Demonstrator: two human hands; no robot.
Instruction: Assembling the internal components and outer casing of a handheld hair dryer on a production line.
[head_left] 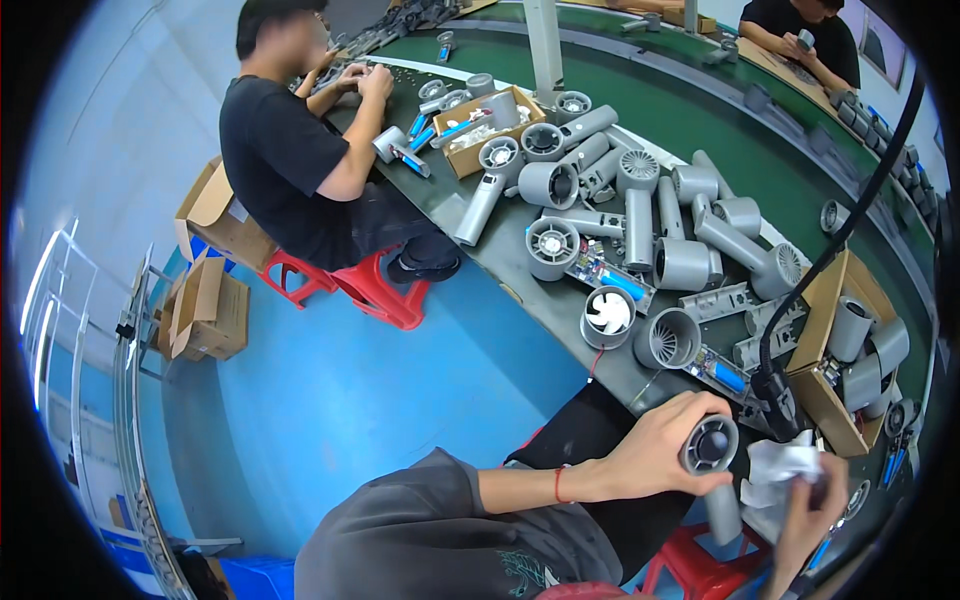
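A blue-floored workshop, where a dark workbench [545, 305] strewn with grey fan parts [638, 215] runs alongside a green conveyor belt [680, 110]. In the foreground, a person's left forearm reaches in almost level from the lower edge, a red band [560, 484] at the wrist. The left hand [665, 445] grips a grey handheld fan [722, 512] by its round head, fingers bent over the top; the fan is at lower right, its open ring facing up and its handle pointing down, in view over a red stool [690, 572].

The right hand [818, 505] rises from the lower edge, fingers curled at the border of a crumpled white sheet [780, 460]; whether they pinch it or merely touch it cannot be told. The two hands are near each other but apart.

The bench's left edge slants toward the left hand, with open blue floor [400, 390] beyond it. Parts crowd the bench ahead; to the right, an open cardboard box [822, 405] and a hanging black cable [852, 225] narrow the room. Green print [522, 572] marks the person's dark grey shirt [400, 540], too distorted to read.
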